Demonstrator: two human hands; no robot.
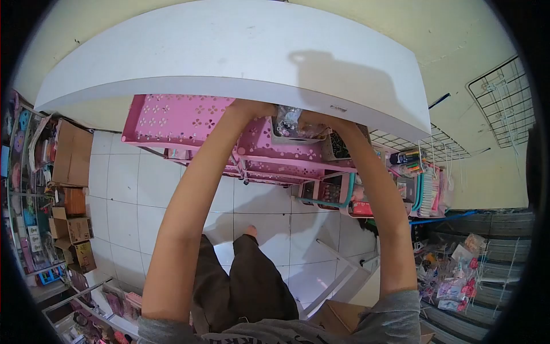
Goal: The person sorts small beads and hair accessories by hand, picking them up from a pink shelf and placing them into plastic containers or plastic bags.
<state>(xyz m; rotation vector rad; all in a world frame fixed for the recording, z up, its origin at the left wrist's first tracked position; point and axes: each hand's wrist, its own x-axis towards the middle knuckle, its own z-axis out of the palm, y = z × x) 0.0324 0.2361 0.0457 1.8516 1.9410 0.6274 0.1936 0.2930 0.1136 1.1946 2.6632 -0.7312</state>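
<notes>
Both my arms reach forward under the white shelf (pixel 229 43), whose front edge covers part of my hands. My left hand (pixel 256 108) is at the left side of a small grey container (pixel 286 139) on the pink cart; its fingers are hidden. On the container's right side, my right hand (pixel 317 119) is beside a clear plastic bag (pixel 289 118) lying at the container's top. Whether either hand grips the bag or the container does not show. The pink cart (pixel 183 120) has flower-shaped cut-outs. A dark patterned box (pixel 337 147) stands to the right of the container.
Wire racks (pixel 498 94) hang on the right wall. Below are baskets of stationery (pixel 412 189) and bagged goods (pixel 458 269). Cardboard boxes (pixel 71 226) and a stocked shelf (pixel 28 189) line the left. A white frame (pixel 344 275) stands near my legs on the tiled floor (pixel 154 212).
</notes>
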